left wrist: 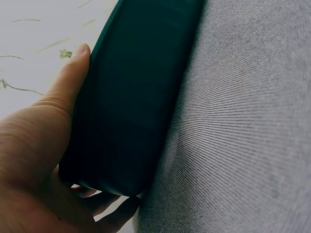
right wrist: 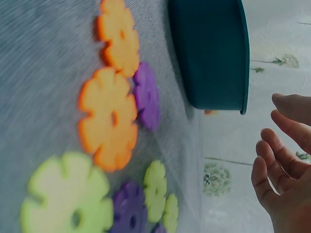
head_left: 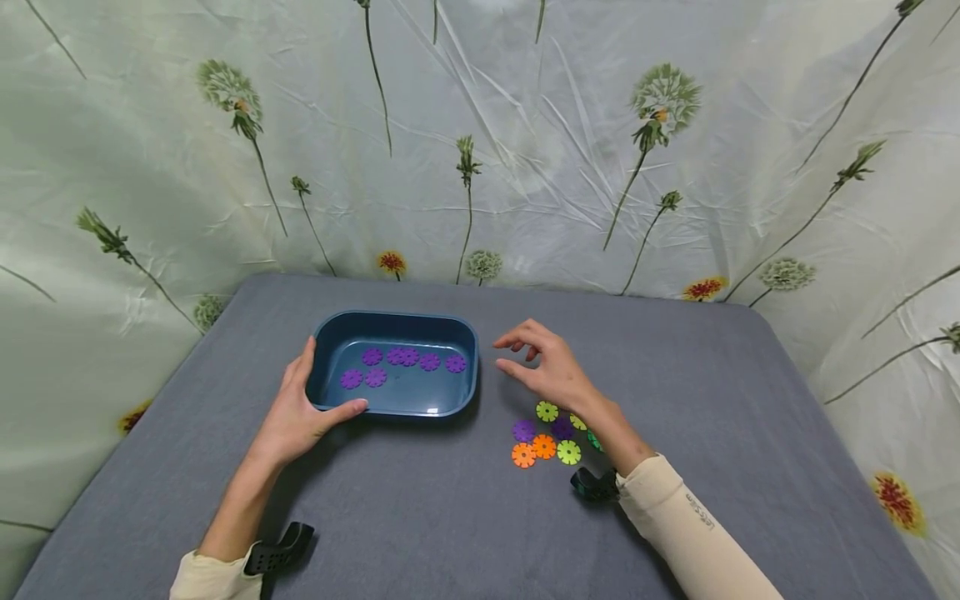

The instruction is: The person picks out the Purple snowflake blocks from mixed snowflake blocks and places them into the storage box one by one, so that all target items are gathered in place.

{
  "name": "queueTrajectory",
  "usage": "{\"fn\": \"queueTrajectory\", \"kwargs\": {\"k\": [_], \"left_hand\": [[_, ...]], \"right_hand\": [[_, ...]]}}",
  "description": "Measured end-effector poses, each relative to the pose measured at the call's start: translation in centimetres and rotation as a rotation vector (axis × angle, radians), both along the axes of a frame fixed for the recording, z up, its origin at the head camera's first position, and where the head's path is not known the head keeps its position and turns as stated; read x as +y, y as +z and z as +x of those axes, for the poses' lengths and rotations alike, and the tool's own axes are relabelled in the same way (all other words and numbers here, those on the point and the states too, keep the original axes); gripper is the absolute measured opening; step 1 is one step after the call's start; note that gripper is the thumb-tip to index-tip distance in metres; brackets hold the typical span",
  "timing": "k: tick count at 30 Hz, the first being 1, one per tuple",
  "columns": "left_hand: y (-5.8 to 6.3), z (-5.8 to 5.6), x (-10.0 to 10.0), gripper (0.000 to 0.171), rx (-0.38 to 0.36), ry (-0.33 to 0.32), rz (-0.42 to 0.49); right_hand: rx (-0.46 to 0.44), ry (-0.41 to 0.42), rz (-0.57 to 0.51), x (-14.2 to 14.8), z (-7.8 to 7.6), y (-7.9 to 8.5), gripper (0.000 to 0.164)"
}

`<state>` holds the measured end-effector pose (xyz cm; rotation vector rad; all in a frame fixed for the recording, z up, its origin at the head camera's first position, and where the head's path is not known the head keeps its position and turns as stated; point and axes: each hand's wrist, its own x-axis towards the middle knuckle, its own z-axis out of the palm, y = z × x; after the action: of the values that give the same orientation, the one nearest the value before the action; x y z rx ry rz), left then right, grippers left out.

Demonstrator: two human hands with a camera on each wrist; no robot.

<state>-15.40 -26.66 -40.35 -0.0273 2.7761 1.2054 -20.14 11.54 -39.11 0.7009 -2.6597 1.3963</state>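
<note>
My left hand grips a dark blue plastic tub at its left end, the thumb at the front rim and the fingers along the end wall. In the left wrist view, the fingers curl round the end of the tub. Several purple flower-shaped plastic discs lie flat inside it. Just beyond the tub's right end, my right hand hovers above the table with fingers loosely bent and thumb apart, nothing between them. Below that hand are loose discs: orange, purple, yellow-green and a green one partly hidden by the forearm.
Grey cloth covers the table. Behind it hangs a pale curtain printed with dandelions, meeting the table's far edge. A black strap is on the left wrist, and another black band is by the right cuff.
</note>
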Motion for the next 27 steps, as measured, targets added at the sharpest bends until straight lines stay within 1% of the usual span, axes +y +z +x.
{"fn": "queueTrajectory", "kwargs": {"k": [4,10,18,27], "left_hand": [[0.0,0.0,0.1,0.134,-0.001,-0.004,0.001],[-0.1,0.0,0.2,0.134,-0.012,-0.008,0.009],[0.0,0.6,-0.5,0.133,-0.001,-0.001,-0.013],[0.1,0.1,-0.1,0.133,-0.004,-0.005,0.001]], "right_hand": [[-0.029,-0.017,0.009,1.0,0.4,-0.3,0.022],[-0.042,-0.031,0.022,2.3,0.9,-1.0,0.024],[-0.088,-0.035,0.043,3.0,1.5,-1.7,0.027],[-0.132,-0.062,0.076,5.3,1.9,-1.9,0.028]]}}
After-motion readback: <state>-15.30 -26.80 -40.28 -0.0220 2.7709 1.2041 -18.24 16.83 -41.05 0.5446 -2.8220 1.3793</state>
